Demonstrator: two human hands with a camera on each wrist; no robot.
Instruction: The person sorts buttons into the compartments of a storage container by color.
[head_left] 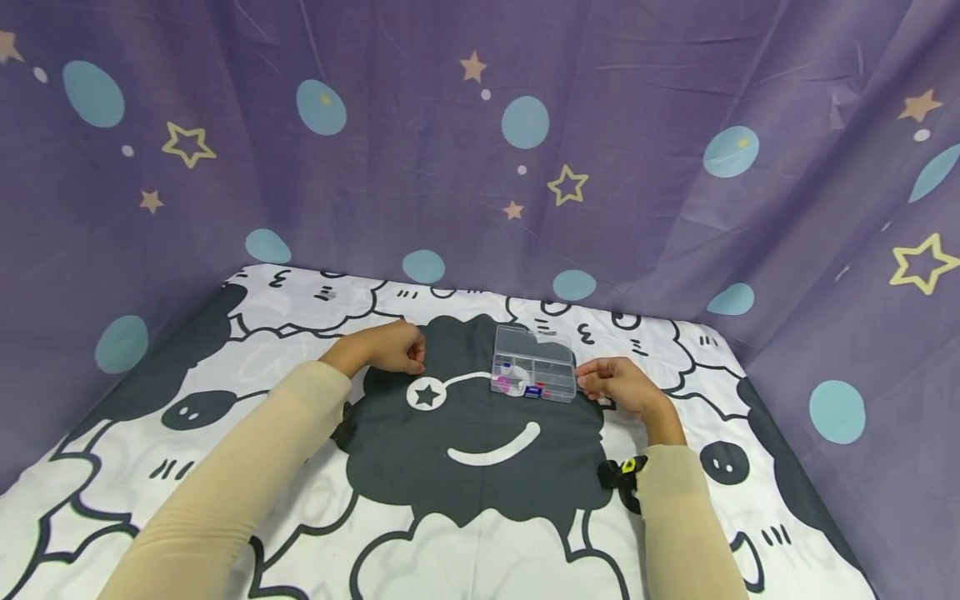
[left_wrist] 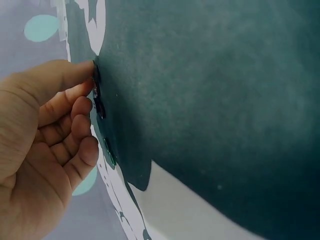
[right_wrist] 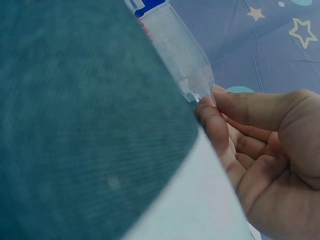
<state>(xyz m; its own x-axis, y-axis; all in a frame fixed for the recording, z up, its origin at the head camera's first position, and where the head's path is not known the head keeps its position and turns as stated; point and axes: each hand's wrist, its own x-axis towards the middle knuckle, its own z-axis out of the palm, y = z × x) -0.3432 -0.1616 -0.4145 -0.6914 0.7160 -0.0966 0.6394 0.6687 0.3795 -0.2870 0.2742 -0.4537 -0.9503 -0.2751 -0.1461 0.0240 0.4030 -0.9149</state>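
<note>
A clear plastic compartment box [head_left: 557,380] lies on the dark patch of the cloth, its transparent lid [head_left: 525,341] tipped open toward the back. White, pink, blue and red small items sit in its compartments. At the box's right end, my right hand [head_left: 621,385] pinches the edge between thumb and forefinger; the box's clear end wall [right_wrist: 187,65] also shows in the right wrist view. To the left of the box, my left hand [head_left: 393,346] has its fingers curled low over the cloth. Its thumb and forefinger pinch a small dark shiny piece [left_wrist: 96,75], its kind unclear.
More small dark pieces [left_wrist: 110,151] lie near the left fingers on the cloth [head_left: 480,483], which has a black-and-white cartoon print. A purple curtain [head_left: 420,167] with stars and dots hangs behind and along both sides.
</note>
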